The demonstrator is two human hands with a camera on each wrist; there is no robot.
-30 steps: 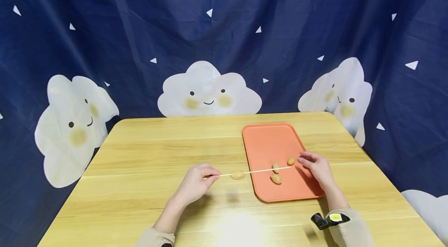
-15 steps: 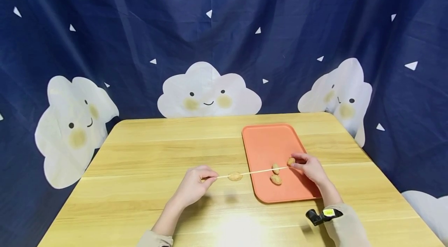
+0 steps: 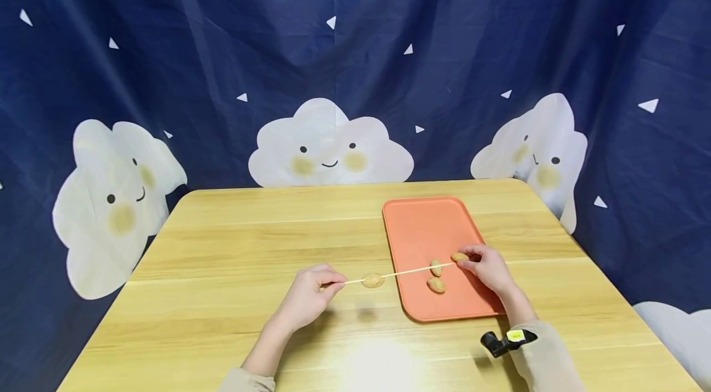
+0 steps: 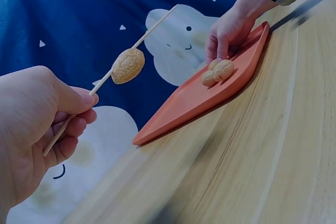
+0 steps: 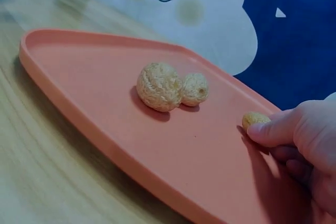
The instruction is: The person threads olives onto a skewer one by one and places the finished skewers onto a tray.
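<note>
My left hand (image 3: 311, 293) pinches a thin wooden skewer (image 3: 411, 271) between thumb and fingers. Partway along the skewer sits a tan, wrinkled oval ball (image 4: 128, 66), pierced through and held above the table. My right hand (image 3: 490, 268) pinches another small tan ball (image 5: 255, 119) over the right part of an orange tray (image 3: 430, 219). Two more such balls, a larger one (image 5: 159, 86) and a smaller one (image 5: 195, 88), lie on the tray, touching or nearly so. In the head view the skewer's far end lies close to my right fingers; whether they touch is unclear.
The tray has a low raised rim and stands on a light wooden table (image 3: 250, 231). Behind the table hangs a dark blue curtain (image 3: 333, 58) printed with white clouds. A black wrist mount (image 3: 507, 341) is strapped to my right forearm.
My right hand has moved left from beside the tray's ball and taken hold of it, then turned it to lie lengthwise. My left hand and skewer have shifted slightly left.
</note>
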